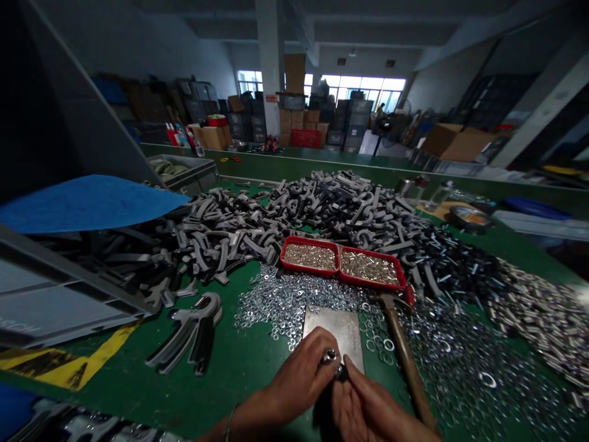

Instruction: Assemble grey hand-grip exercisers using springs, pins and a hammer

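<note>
In my left hand [301, 374], curled fingers hold a small shiny metal part [329, 355] with a round end. My right hand [363, 402] meets it from the right, its thumb and fingers closed on a small dark part [341, 372]. Whether the two parts are joined, I cannot tell. Both hands are over the near end of a flat metal plate [335, 328]. A hammer [407, 359] with a wooden handle lies just right of the plate. To the left rests a grey and black pair of plier-like handles [193, 331].
Two red trays [310, 270] of small metal pieces stand behind loose nuts [271, 307]. Grey handle parts [340, 202] are heaped beyond. Washers [460, 362], metal sleeves [543, 319] and black parts [460, 264] cover the right side. A grey crate [83, 307] stands left.
</note>
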Demonstrator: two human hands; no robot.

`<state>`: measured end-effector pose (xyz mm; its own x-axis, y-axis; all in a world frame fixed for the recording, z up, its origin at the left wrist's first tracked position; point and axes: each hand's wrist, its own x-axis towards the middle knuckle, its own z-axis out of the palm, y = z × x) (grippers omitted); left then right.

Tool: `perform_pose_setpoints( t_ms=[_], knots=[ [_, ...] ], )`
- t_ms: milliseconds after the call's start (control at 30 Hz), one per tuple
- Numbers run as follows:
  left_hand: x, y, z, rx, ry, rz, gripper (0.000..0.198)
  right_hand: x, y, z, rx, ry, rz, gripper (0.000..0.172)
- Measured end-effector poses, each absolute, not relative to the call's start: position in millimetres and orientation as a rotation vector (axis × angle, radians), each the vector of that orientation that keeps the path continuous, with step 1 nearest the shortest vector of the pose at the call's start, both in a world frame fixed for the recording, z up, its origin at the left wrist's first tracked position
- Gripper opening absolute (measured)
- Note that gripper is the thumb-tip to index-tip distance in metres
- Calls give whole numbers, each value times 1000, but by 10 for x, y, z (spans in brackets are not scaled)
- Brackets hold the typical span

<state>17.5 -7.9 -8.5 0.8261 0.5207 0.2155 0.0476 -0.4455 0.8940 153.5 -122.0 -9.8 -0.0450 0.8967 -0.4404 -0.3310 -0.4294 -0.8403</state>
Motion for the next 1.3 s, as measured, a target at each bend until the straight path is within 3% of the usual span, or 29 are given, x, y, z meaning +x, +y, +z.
perform_pose_setpoints(
  t_ms=[167, 333, 500, 667, 833, 967, 1033, 1167, 1300],
  knots=[
    [227, -112, -132, 1866, 658, 635, 21, 1576, -1223, -136, -1643, -1089, 1008, 45],
    [234, -113, -135, 2017, 386, 626, 15, 1572, -1244, -127, -1504, -1040, 1489, 72],
    [308, -140, -162, 1857, 736, 675, 19, 1623, -1238, -98, -1723, -1300, 806, 41],
    [288, -146, -162, 2038, 506, 705, 14, 1566, -1245, -163, -1565, -1131, 1244, 56],
    [259, -159, -174, 2046, 564, 734, 18, 1537, -1283, -236, -1454, -915, 1349, 46],
    [324, -125, -156, 2131, 444, 640, 17, 1518, -1294, -353, -1337, -782, 1513, 59],
    [413, -56, -149, 2183, 463, 528, 17, 1576, -1287, -347, -1502, -927, 1389, 58],
    [673, 138, -196, 2447, 476, 209, 15, 1800, -1320, -208, -1976, -1324, 808, 37],
    [981, 345, -141, 2698, 282, -28, 17, 1987, -1524, -194, -1951, -1366, 900, 30]
  ],
)
